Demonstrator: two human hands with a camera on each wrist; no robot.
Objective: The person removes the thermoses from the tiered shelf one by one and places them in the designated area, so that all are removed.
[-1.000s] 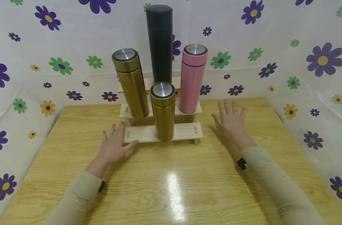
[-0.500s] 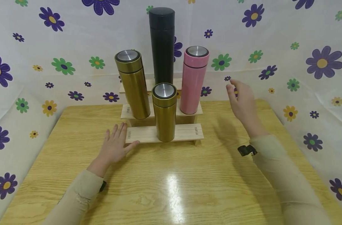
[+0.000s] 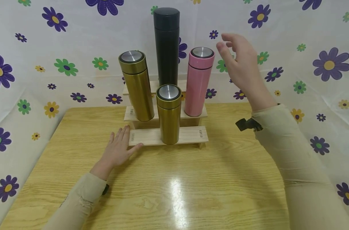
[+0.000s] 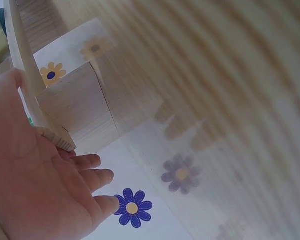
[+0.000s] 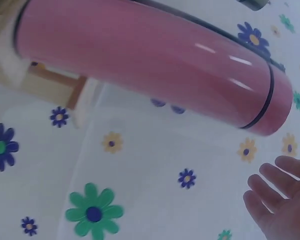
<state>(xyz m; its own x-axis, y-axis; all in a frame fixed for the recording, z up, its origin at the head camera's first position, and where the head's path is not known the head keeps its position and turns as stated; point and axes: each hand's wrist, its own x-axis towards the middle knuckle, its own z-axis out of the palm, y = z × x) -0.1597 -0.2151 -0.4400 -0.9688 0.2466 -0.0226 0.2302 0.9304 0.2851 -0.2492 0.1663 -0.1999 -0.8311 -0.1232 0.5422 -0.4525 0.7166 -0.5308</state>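
Observation:
My left hand (image 3: 117, 151) lies with fairly straight fingers at the left end of a stepped wooden stand (image 3: 147, 137); in the left wrist view its fingers touch the stand's end (image 4: 57, 137). My right hand (image 3: 241, 62) is raised with nothing in it, fingers loosely bent, just right of the pink thermos (image 3: 198, 84). In the right wrist view a gap shows between the fingers (image 5: 277, 187) and the pink thermos. A tall black thermos (image 3: 167, 48) stands on the top step, a gold thermos (image 3: 138, 92) left on the middle step, and a shorter gold thermos (image 3: 169, 121) on the lowest.
The wooden table (image 3: 174, 172) meets a white cloth (image 3: 85, 38) with printed flowers at the back and sides. A black strap (image 3: 247, 124) hangs at the right sleeve, and another dark piece (image 3: 105, 189) shows at the left sleeve.
My right hand has risen from the table on the right, moving up and leftward to the level of the pink thermos's lid, its fingers bending. The left hand has stayed at the stand.

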